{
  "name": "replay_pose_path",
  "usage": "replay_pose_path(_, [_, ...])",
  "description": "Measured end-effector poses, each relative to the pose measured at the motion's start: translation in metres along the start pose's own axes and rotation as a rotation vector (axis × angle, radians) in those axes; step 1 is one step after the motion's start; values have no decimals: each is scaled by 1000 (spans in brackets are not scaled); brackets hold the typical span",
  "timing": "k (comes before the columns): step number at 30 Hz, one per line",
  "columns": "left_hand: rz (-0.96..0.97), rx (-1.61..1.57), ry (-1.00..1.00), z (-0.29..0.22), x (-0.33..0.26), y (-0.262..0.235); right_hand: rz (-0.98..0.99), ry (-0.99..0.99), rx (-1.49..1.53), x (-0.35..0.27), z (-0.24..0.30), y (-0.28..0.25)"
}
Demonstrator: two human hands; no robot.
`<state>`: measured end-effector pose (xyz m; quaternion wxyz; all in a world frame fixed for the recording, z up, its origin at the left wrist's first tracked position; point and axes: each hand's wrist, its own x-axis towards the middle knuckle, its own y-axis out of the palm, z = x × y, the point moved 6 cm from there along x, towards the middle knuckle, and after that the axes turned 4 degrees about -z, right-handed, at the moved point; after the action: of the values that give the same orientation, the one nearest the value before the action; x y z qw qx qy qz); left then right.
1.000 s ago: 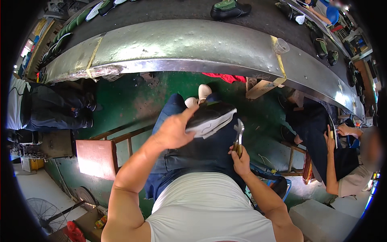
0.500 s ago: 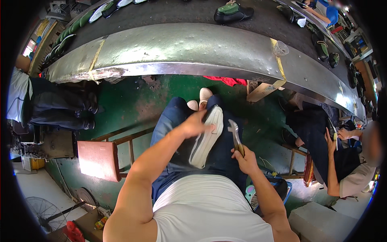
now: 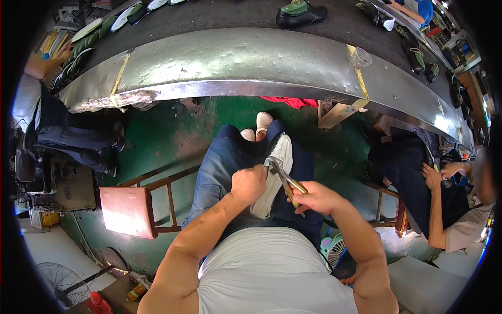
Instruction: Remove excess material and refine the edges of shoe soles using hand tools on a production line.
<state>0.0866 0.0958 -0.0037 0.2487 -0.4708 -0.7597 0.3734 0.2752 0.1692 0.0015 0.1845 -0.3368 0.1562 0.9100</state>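
A shoe (image 3: 284, 149) lies on my lap with its white sole up and its dark upper showing along the far edge. My left hand (image 3: 248, 184) is closed at the shoe's left side. In my right hand (image 3: 316, 198) I grip a pair of pliers (image 3: 293, 184) by its yellowish handles. The jaws of the pliers reach across the sole to its left edge, close by my left fingers. Whether the jaws pinch anything is too small to tell.
Ahead runs a metal-edged bench (image 3: 209, 57) carrying a black and green shoe (image 3: 300, 14) and several others. A brown stool (image 3: 125, 212) stands at left, a small fan (image 3: 334, 247) at lower right. Co-workers sit or stand on both sides; the right one (image 3: 460, 225) is seated.
My right hand has brought the pliers left and over the sole. My left hand has drawn back from the sole's face to the shoe's left side.
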Motion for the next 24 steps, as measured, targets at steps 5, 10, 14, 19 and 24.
replay_pose_path(5, [103, -14, 35, -5, 4, -2, -7, -28, -714, -1, 51, -22])
replay_pose_path(10, [223, -1148, -646, 72, 12, 82, -189, -190, -997, 15, 56, -10])
replay_pose_path(14, [382, -1519, -668, 54, 10, 72, -424, -397, -678, 31, 0, 0])
replay_pose_path(19, [348, -1337, -639, 45, 17, 64, -576, -337, -533, 30, -20, 8])
replay_pose_path(24, [358, -1353, -621, 56, 3, 87, -106, -90, -600, 11, 9, -10])
